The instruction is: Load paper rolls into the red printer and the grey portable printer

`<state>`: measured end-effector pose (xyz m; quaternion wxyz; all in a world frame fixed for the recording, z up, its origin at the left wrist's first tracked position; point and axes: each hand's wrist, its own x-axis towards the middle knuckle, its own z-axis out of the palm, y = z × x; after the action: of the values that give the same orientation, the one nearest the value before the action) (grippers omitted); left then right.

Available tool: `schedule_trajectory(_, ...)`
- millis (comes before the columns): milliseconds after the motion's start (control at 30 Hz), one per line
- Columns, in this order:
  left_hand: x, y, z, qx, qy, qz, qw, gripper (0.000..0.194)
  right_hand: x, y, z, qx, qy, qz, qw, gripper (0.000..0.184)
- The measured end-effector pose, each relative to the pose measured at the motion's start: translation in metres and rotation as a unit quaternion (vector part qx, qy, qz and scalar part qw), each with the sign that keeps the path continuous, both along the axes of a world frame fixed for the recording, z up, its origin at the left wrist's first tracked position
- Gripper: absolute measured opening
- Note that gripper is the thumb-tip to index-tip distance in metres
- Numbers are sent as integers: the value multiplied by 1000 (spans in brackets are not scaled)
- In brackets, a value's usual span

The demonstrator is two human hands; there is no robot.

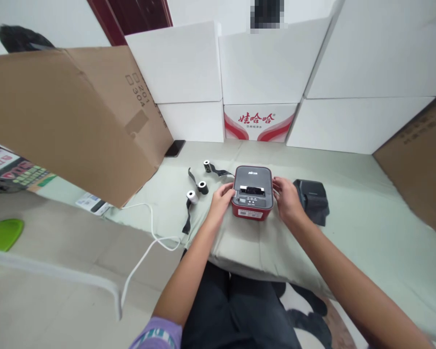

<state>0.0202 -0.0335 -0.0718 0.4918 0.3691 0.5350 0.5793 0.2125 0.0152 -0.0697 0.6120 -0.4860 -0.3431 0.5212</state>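
Note:
A red receipt printer (pixel 252 212) with a dark grey lid sits upright on the cloth-covered table before me. Its paper slot and small button panel face up. At its left edge my left hand (pixel 221 199) grips the casing, thumb on the near corner. My right hand (pixel 287 198) holds the opposite side with fingers bent against it; some fingertips are hidden. Left of the printer lie three small paper rolls, one at the back (pixel 207 166), one in the middle (pixel 203 187) and one in front (pixel 192 197), each with a dark loose strip. Beyond my right hand stands a black device (pixel 313 199).
White boxes (pixel 261 68) form a wall behind the table. Brown cardboard panels stand at the left (pixel 90 111) and right (pixel 421 160). A black phone (pixel 175 148) lies by the left panel. A white cable (pixel 153 218) hangs over the table's front edge.

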Motion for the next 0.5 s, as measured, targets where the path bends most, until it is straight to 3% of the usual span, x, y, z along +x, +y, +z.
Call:
schedule_trajectory(100,-3,5,-4,-33,-73,-29,996,49,-6,38,-5,-46,102,-59,992,4)
schedule_trajectory(200,-5,7,-8,-22,-104,-49,993,53,-16,60,-11,-53,141,-56,987,5)
schedule_trajectory(333,-6,7,-11,-10,-114,-56,992,53,-21,67,-24,-1,153,-42,987,7)
schedule_trajectory(500,-6,6,-13,7,-113,-63,992,52,-21,62,-31,67,58,-54,995,12)
